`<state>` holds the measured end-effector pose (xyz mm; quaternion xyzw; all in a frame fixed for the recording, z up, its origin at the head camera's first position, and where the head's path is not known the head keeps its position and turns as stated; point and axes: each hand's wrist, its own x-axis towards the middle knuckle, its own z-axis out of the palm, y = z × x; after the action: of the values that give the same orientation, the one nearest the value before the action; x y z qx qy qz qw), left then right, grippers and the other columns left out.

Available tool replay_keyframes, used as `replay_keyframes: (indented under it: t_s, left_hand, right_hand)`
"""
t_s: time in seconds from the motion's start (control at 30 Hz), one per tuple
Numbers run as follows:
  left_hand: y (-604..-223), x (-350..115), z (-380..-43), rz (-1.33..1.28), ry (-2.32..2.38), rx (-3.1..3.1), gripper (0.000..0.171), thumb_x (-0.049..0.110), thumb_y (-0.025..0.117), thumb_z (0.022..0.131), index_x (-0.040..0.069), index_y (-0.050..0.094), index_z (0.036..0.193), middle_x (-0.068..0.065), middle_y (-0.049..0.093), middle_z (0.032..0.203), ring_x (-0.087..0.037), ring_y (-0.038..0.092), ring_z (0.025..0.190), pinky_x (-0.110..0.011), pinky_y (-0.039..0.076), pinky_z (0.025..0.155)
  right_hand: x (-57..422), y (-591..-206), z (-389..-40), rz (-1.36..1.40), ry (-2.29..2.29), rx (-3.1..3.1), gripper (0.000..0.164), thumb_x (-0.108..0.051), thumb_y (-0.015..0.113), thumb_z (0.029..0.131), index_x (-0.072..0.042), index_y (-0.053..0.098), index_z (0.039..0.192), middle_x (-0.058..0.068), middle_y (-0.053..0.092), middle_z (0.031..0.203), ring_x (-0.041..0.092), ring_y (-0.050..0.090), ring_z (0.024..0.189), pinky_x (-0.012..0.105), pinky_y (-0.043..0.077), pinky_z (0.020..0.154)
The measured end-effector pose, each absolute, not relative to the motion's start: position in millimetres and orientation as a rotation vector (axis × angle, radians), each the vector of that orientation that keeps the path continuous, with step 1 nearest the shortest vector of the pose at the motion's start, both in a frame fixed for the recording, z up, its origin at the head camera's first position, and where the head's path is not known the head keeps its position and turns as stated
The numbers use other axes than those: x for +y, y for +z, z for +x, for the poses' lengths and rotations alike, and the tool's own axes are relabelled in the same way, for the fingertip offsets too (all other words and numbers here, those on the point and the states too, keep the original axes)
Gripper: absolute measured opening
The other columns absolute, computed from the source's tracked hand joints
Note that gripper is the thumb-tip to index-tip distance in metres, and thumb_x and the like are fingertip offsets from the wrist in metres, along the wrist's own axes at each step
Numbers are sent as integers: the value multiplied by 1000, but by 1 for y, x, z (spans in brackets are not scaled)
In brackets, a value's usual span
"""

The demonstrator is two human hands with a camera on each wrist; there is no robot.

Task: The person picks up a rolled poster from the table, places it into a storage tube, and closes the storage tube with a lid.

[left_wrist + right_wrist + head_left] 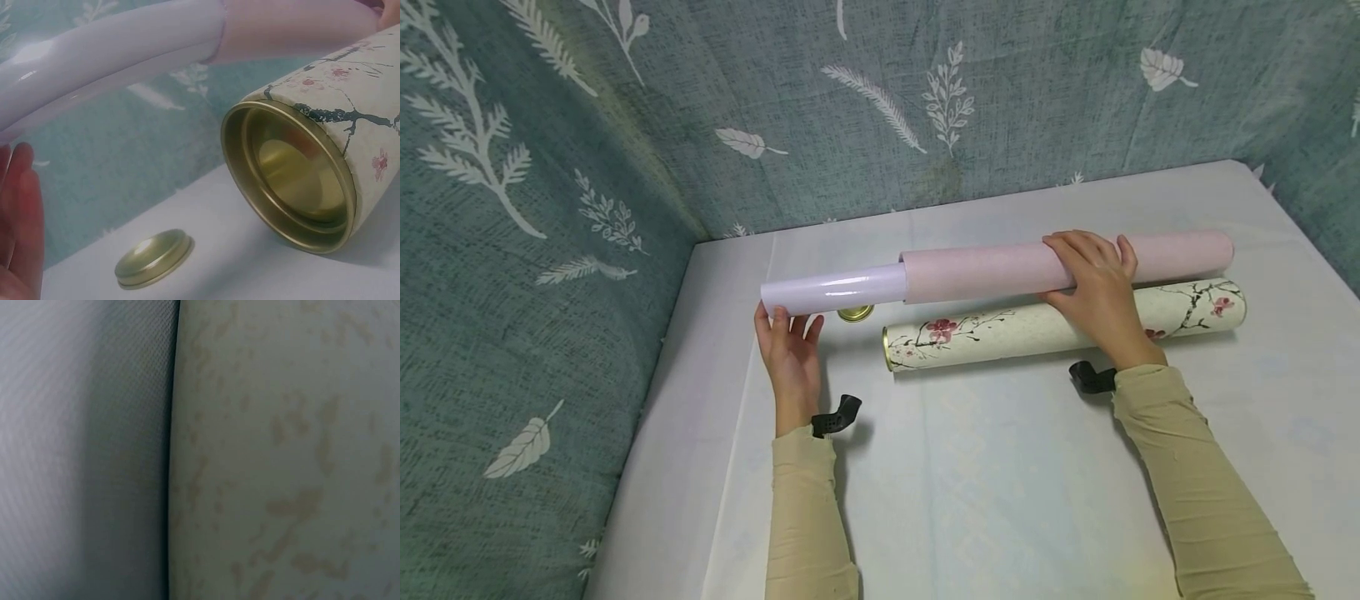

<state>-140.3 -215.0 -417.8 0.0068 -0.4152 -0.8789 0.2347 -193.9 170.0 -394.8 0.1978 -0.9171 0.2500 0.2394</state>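
Note:
My left hand [790, 358] holds the left end of a glossy white roll [831, 289], fingertips against its lower edge. The white roll sticks out of the left end of a longer pink roll [977, 271]; how far it runs inside is hidden. My right hand [1097, 292] grips the pink roll from above, right of its middle. Nearer to me lies a cream cardboard tube [992, 333] with painted blossom branches, partly behind the right hand. Its gold-rimmed end [287, 178] stands uncapped in the left wrist view. The right wrist view shows only the tube's mottled side [287, 456].
A round gold lid [154, 257] sits on the white-covered table [970, 475], left of the tube's end and below the white roll. Teal leaf-patterned cloth [820, 117] hangs behind the table and along its left side. Black wrist cameras [837, 417] stick out from both wrists.

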Motion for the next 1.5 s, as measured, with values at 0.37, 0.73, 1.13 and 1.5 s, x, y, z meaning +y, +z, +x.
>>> replay_keyframes:
  t_s: [0.37, 0.73, 1.13, 1.5]
  left_hand:
    - [-415, -212, -138, 15, -2405, -1205, 44, 20, 57, 88, 13, 39, 127, -15, 49, 115, -26, 55, 96, -38, 46, 81]
    - [-414, -210, -138, -2, -2404, -1227, 43, 19, 56, 88, 12, 40, 127, -15, 49, 114, -25, 55, 95, -37, 46, 81]
    - [-413, -209, -138, 0, -2427, -1206, 41, 16, 56, 88, 12, 41, 126, -14, 50, 113, -26, 56, 94, -38, 46, 80]
    - [-413, -206, -140, -17, -2441, -1223, 39, 14, 54, 89, 12, 40, 126, -13, 50, 111, -26, 55, 95, -37, 46, 80]
  right_hand:
    - [169, -394, -193, 549, 681, -2507, 70, -17, 82, 61, -15, 51, 124, 5, 47, 127, 25, 34, 120, 48, 2, 103]
    - [169, -394, -193, 547, 681, -2507, 70, -17, 82, 61, -15, 51, 124, 5, 47, 126, 26, 34, 120, 47, 1, 103]
    - [169, -395, -194, 546, 682, -2500, 70, -18, 83, 60, -15, 52, 123, 5, 48, 126, 26, 35, 120, 48, 2, 103]
    - [170, -394, -194, 551, 672, -2493, 71, -18, 83, 60, -15, 51, 124, 5, 47, 127, 25, 34, 120, 49, 3, 102]
